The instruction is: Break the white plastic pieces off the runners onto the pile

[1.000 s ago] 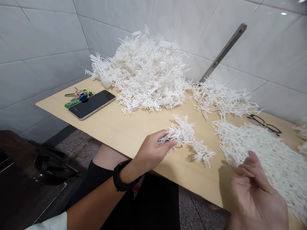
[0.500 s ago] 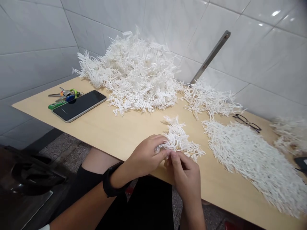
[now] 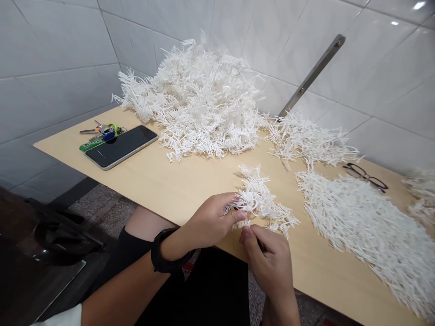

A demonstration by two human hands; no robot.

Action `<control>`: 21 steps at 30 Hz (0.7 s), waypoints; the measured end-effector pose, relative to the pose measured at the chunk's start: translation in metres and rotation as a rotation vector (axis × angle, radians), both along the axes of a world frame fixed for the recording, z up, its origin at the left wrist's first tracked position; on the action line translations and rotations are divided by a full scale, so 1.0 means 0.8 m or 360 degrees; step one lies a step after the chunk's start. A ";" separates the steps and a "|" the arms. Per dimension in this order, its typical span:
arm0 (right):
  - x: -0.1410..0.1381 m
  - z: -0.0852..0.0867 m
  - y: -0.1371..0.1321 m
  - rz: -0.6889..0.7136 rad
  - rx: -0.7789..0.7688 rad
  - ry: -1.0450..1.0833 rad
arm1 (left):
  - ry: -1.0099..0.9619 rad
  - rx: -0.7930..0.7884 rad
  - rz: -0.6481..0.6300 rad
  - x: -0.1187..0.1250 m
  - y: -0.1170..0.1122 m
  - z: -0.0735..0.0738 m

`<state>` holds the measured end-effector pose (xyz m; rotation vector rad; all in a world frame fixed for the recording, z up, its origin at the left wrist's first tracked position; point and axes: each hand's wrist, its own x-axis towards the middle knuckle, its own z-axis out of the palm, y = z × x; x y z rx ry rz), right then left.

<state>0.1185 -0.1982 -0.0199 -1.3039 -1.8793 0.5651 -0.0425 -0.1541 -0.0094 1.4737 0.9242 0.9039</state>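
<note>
My left hand (image 3: pixel 212 222) pinches one end of a small white branched plastic cluster (image 3: pixel 260 201) that lies on the light wooden table (image 3: pixel 176 183) near its front edge. Just below it, my right hand (image 3: pixel 268 258) is closed, its fingertips pinching a thin white piece at the same end of the cluster. A black watch is on my left wrist.
A tall heap of the same white pieces (image 3: pixel 200 99) fills the back by the tiled wall. Flatter spreads lie at the right (image 3: pixel 363 222) and back right (image 3: pixel 306 138). A phone (image 3: pixel 120 147), keys (image 3: pixel 102 132) and glasses (image 3: pixel 365 175) rest on the table. A metal bracket (image 3: pixel 311 74) leans on the wall.
My right hand came in from the lower right, where it was open and blurred, and closed on the end of the cluster beside my left hand. The left hand kept its grip.
</note>
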 end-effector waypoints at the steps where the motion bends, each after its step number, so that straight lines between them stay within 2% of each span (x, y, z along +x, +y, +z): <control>1: 0.002 0.000 -0.002 0.0022 -0.0013 0.0025 | -0.0020 -0.0009 0.0015 -0.001 0.002 -0.001; 4: 0.007 -0.004 -0.015 0.0212 -0.0078 0.0237 | -0.0115 -0.0070 0.0248 -0.006 0.009 -0.004; 6: 0.007 -0.008 -0.024 0.0182 -0.0102 0.0535 | -0.0204 -0.0107 0.0361 -0.009 0.013 -0.006; 10: 0.014 -0.005 -0.024 -0.0378 -0.0139 0.1339 | -0.0191 -0.0082 0.0321 -0.008 0.011 -0.006; 13: 0.050 0.012 -0.004 -0.0725 -0.0070 0.1921 | -0.0208 -0.0053 0.0410 -0.005 0.008 -0.006; 16: 0.101 0.030 0.021 -0.0944 -0.0019 0.2429 | -0.0237 -0.0053 0.0466 -0.004 0.006 -0.009; 17: 0.115 0.034 0.027 -0.0909 -0.0150 0.2582 | -0.0245 -0.0077 0.0457 -0.004 0.006 -0.011; 19: 0.129 0.038 0.033 -0.0851 -0.0335 0.2668 | -0.0254 -0.0140 0.0425 -0.004 0.007 -0.014; 21: 0.122 0.035 0.031 -0.0839 -0.0384 0.2488 | -0.0259 -0.0192 0.0410 -0.003 0.007 -0.016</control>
